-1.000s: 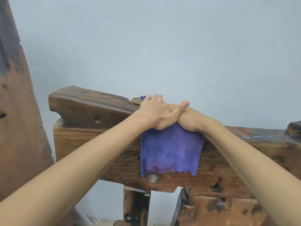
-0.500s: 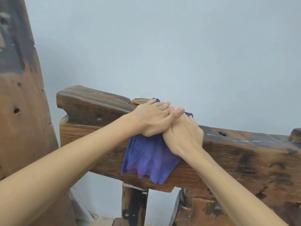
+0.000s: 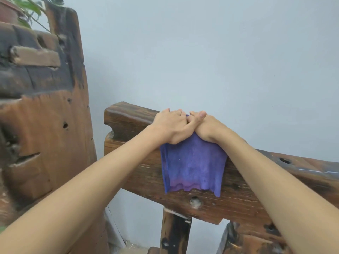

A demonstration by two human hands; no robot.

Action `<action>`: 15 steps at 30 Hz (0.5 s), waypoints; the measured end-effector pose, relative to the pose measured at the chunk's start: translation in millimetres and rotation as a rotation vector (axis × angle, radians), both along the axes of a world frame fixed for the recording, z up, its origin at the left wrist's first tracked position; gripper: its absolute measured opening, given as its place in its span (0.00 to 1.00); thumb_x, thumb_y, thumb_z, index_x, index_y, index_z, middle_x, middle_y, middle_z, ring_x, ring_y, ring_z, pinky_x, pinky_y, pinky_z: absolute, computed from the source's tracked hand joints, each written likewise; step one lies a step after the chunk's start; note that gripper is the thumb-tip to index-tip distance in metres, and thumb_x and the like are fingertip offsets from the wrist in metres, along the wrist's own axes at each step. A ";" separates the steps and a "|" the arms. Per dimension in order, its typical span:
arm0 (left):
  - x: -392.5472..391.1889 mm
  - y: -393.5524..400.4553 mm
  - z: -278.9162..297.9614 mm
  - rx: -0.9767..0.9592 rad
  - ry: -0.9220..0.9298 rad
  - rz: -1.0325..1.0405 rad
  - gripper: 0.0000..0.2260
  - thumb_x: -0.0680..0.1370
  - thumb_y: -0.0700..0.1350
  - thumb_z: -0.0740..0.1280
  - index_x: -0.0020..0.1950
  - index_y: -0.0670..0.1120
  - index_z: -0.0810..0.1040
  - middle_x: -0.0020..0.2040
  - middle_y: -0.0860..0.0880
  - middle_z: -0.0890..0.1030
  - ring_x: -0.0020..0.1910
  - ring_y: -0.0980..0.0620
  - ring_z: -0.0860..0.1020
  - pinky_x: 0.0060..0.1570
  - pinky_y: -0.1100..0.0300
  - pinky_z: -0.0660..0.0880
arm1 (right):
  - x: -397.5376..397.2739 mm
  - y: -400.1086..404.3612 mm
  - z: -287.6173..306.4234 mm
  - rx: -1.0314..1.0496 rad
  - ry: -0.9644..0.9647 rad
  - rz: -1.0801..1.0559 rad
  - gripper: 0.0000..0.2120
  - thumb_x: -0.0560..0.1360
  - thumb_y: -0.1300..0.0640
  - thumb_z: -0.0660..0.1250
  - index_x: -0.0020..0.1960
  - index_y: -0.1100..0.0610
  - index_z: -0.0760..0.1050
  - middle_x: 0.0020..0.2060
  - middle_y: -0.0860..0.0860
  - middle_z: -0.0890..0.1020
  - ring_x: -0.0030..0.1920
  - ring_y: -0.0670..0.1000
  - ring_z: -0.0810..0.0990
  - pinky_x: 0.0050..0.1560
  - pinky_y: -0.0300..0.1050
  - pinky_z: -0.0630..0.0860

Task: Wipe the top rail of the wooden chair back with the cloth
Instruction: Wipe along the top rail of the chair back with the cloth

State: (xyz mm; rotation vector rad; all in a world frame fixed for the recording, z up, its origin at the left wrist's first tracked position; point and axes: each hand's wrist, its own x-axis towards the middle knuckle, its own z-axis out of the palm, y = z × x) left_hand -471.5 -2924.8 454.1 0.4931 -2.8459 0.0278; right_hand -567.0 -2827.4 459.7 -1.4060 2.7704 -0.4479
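Cloth (image 3: 192,167), one purple piece, drapes over the chair's single top rail (image 3: 128,116) near its left end and hangs down the front. Two hands press it there: the left hand (image 3: 170,125) lies flat, thumb overlapping the right hand (image 3: 212,129), whose fingers are hidden, so its grasp is unclear.

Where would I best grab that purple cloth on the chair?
Probably at the fold over the top rail, coming from above: the cloth drapes across it and hangs flat down the near face; the left hand and right hand rest on it there.
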 end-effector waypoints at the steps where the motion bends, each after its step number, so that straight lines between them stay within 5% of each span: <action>1: 0.1 -0.1 -0.2 0.002 0.008 -0.002 0.41 0.79 0.68 0.33 0.81 0.45 0.61 0.80 0.43 0.64 0.81 0.51 0.56 0.79 0.49 0.48 | 4.4 -4.1 1.2 0.015 0.002 -0.075 0.20 0.80 0.41 0.48 0.61 0.42 0.75 0.70 0.51 0.74 0.69 0.57 0.73 0.69 0.60 0.71; 7: 22.6 -17.5 0.0 -0.020 0.019 -0.100 0.42 0.79 0.68 0.32 0.80 0.46 0.64 0.79 0.46 0.67 0.80 0.54 0.59 0.80 0.49 0.46 | 44.6 -20.1 -14.0 0.009 0.073 -0.360 0.32 0.82 0.43 0.55 0.82 0.54 0.56 0.82 0.62 0.54 0.81 0.62 0.55 0.75 0.57 0.61; 12: 56.3 -38.2 -4.3 -0.192 0.118 -0.165 0.47 0.75 0.66 0.29 0.73 0.41 0.73 0.73 0.43 0.75 0.77 0.53 0.66 0.79 0.52 0.45 | 73.0 -36.6 -17.3 0.081 0.195 -0.329 0.30 0.81 0.49 0.56 0.81 0.57 0.58 0.81 0.62 0.58 0.81 0.64 0.52 0.79 0.58 0.55; 15: 69.5 -54.5 -4.6 -0.194 0.162 -0.119 0.47 0.76 0.66 0.30 0.71 0.41 0.75 0.71 0.44 0.76 0.75 0.52 0.67 0.79 0.53 0.45 | 78.2 -50.0 -15.2 0.000 0.281 -0.109 0.25 0.82 0.50 0.52 0.77 0.54 0.66 0.74 0.57 0.69 0.76 0.59 0.63 0.76 0.56 0.59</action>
